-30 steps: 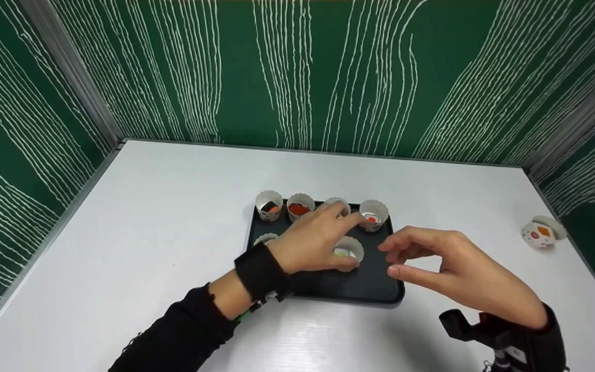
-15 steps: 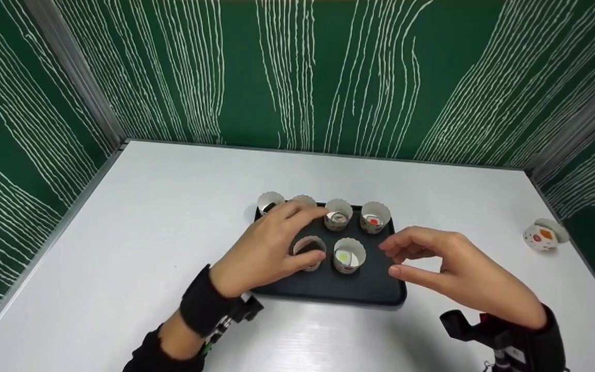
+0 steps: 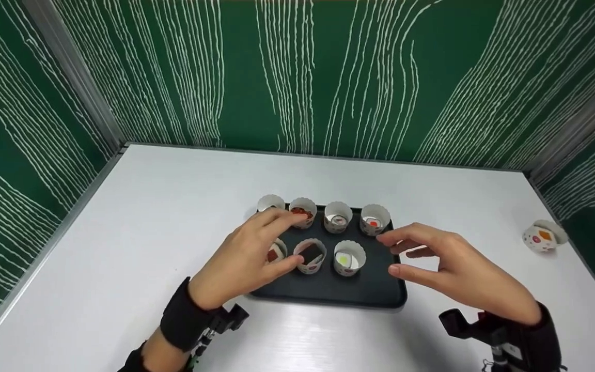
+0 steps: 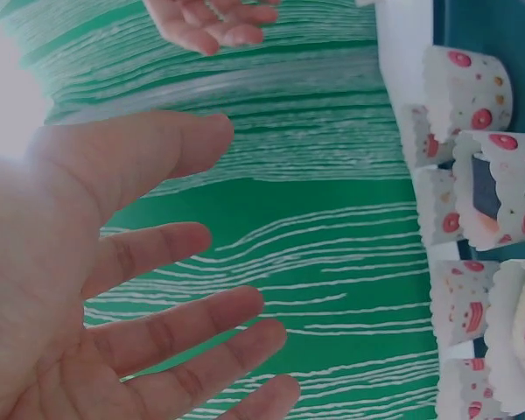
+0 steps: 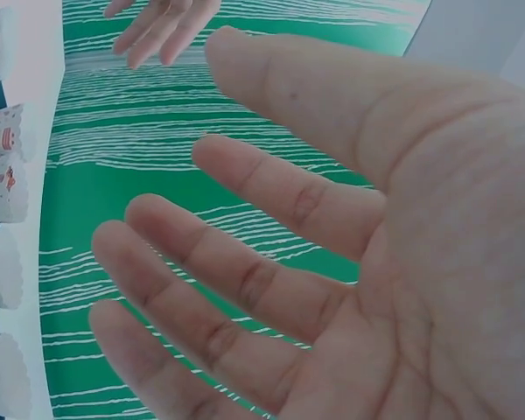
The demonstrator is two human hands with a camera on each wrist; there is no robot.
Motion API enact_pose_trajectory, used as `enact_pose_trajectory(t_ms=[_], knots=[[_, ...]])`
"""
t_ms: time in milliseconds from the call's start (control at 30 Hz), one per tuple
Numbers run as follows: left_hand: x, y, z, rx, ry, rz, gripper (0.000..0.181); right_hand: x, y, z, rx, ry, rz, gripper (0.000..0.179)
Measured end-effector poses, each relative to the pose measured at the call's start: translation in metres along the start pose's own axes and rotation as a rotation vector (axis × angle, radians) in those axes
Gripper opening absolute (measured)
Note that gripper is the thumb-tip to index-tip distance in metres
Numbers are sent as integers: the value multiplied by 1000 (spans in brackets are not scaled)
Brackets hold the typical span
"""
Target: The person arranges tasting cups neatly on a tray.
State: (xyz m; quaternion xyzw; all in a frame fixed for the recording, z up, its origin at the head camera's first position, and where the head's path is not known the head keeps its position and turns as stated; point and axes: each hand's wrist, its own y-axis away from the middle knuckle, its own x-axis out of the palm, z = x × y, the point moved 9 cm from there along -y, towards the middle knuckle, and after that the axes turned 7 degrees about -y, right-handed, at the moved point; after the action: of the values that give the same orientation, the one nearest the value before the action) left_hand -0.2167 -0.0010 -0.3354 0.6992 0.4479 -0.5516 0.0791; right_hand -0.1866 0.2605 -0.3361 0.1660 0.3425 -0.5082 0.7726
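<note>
My left hand (image 3: 246,258) is over the left side of a dark tray (image 3: 359,292), thumb and fingers spread apart, holding nothing. Its fingers overlap the back-left paper baking cup (image 3: 270,200) and a front cup holding a red-and-white piece (image 3: 275,253). Beside the thumb tip is a cup with a dark piece (image 3: 310,257). Past the fingertips stands a cup with red bits (image 3: 302,213). At the tray's right edge my right hand (image 3: 447,263) hovers with fingers loosely bent and nothing in it. Both palms show bare in the wrist views.
More paper cups stand on the tray: a front one with a white-and-green piece (image 3: 349,258), a back one (image 3: 338,217), and a back-right one with a red-and-white piece (image 3: 375,219). Far right on the white table (image 3: 173,206), another cup (image 3: 544,236) holds an orange piece. Green walls surround the table.
My left hand has drawn back leftward from over the middle of the tray, uncovering the front and back cups. The right hand has stayed nearly still.
</note>
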Motion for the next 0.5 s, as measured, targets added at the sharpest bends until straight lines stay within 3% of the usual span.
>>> enact_pose_trajectory(t_ms=[267,500], knots=[[2,2,3,-13,8,6,59,-8,-10,-24,35,-23,-27,40],[3,0,3,-16,-19,13,56,-33,-14,-74,113,-7,-67,46]])
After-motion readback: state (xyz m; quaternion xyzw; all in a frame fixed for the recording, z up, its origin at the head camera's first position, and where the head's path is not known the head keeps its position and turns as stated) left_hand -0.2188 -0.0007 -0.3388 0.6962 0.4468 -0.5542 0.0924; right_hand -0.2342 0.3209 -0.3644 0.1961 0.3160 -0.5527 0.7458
